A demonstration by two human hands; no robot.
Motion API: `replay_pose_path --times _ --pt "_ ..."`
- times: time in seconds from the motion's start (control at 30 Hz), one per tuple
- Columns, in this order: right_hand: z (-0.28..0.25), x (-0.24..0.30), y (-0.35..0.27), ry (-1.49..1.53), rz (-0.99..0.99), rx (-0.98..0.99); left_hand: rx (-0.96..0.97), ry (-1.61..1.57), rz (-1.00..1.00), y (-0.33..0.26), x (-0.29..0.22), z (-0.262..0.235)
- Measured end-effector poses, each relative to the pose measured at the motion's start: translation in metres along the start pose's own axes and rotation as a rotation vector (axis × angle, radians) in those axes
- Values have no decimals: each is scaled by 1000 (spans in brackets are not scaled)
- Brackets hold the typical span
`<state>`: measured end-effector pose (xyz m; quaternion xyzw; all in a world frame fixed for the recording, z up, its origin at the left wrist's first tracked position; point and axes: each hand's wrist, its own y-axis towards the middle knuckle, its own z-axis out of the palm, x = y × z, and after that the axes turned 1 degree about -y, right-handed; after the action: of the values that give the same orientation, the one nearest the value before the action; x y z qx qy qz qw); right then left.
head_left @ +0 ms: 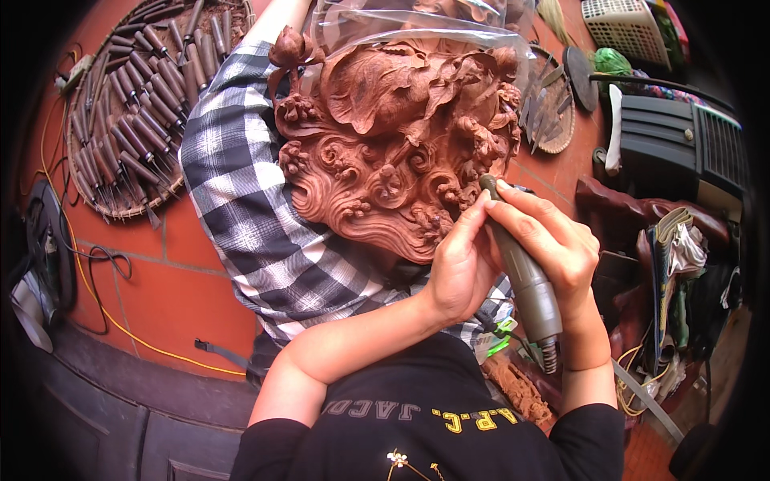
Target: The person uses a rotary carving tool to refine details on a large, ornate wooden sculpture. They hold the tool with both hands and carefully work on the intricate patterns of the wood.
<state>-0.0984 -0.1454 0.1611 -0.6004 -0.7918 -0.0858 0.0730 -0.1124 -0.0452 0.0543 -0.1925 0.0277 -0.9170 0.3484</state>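
Red tiled floor (172,297) under everything, checked cloth (241,208) beneath the reddish wood carving (393,136) (clear plastic at top). Right hand (553,240) fingers closed round a grey rotary tool (525,280); left hand (461,264) braces its tip.

Woodcarving workshop (basket of chisels (132,112))

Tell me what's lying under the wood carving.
A black-and-white checked cloth lies under the wood carving, spreading out to its left and below it. What lies beneath the cloth's covered part is hidden. Clear plastic drapes over the carving's top edge.
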Motion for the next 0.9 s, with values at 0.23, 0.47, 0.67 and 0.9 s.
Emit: replay_pose_path --times 0.23,0.47,0.67,0.9 --pt "9 -5 -1 -26 -86 -56 -59 8 4 5 -3 2" --pt "1 -7 -12 31 2 -32 -141 125 -56 3 4 5" --pt "-6 -16 -6 205 91 -48 -110 188 -44 3 -1 11" --pt "-10 -54 13 546 194 -21 10 345 16 21 -5 13"
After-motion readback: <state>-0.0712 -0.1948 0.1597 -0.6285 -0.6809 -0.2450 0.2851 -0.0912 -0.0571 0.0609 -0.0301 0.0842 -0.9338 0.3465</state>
